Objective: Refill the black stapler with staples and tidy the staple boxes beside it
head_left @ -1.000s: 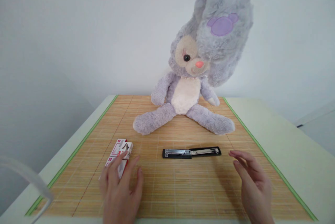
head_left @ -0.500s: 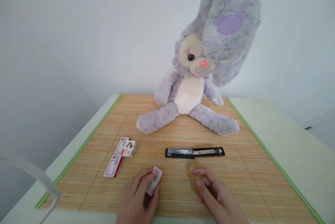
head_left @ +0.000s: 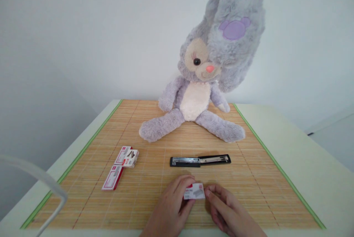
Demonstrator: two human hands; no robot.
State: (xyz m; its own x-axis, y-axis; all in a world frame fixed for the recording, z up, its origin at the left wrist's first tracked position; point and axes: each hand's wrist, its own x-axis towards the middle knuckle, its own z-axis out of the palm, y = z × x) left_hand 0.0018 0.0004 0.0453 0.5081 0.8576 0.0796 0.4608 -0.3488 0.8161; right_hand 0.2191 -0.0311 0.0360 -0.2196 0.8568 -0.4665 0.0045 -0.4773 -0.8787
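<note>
A small white and red staple box (head_left: 194,191) is gripped between the thumb and fingers of my left hand (head_left: 177,200), its long side turned level. At the right end of that box, the thumb and forefinger of my right hand (head_left: 221,202) are pinched together on its edge, the other fingers curled under. Just beyond my hands lies a black stapler (head_left: 200,160), swung wide open, with its metal rail showing. Whether the box's end flap is lifted I cannot tell.
Left on the bamboo mat (head_left: 149,178) lie white and red boxes (head_left: 113,177), with a smaller staple box (head_left: 131,158) against them. A grey plush rabbit (head_left: 196,100) sits at the back. A pale curved bar (head_left: 52,185) crosses the lower left.
My left hand has moved right and turned the staple box from slanted to level. My right hand has closed in to its right end. The view has shifted slightly.
</note>
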